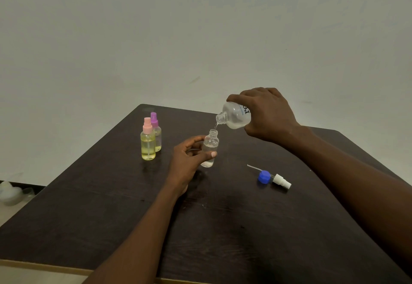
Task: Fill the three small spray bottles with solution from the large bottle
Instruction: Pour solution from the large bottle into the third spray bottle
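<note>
The left hand point(189, 156) grasps the open bottle point(210, 144) at mid-table, its fingers curled behind the clear body and its thumb laid across the front. The bottle is upright, uncapped and partly filled with clear liquid; I cannot tell whether its base touches the table point(223, 228). The right hand point(267, 114) is clenched over the large bottle point(235, 116) from above, holding it tipped to the left, with its open mouth just above and right of the small neck. A thin stream of liquid runs from one mouth into the other. To the far left stand two capped spray bottles touching each other: the pink bottle point(148, 143) nearer, holding yellowish liquid, and the purple bottle point(156, 133) just behind it. On the right, nearer than the hands, a blue cap point(264, 176) lies against a white sprayer point(282, 181) on its side, with its tube pointing left and away.
</note>
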